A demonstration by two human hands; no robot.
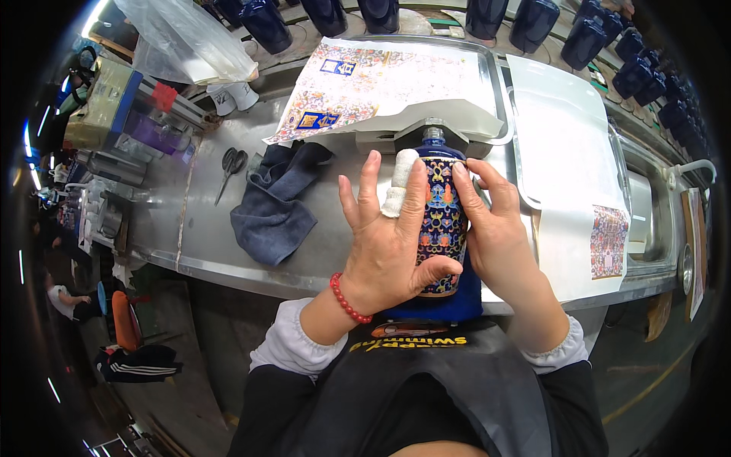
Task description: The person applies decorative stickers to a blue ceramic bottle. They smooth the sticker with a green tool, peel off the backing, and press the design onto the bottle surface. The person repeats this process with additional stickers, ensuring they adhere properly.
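A dark blue glass bottle [442,221] with a colourful patterned decal lies in front of me, its neck pointing away. My left hand [387,247] is open against the bottle's left side, fingers spread and thumb reaching across the pattern. White wrapping [399,183] covers one finger, and red beads circle the wrist. Along the bottle's right edge lies my right hand [499,232], its fingers stretched out and tips touching near the shoulder. A dark metal rest [402,142] supports the neck end. Blue cloth [434,308] shows beneath the base.
Patterned decal sheets [335,84] lie on a tray behind the bottle. Another tray [563,129] with white paper and a decal piece [609,242] is at right, beside a sink [662,221]. A dark cloth [278,202] and scissors [231,169] lie left. Blue bottles [533,23] line the back.
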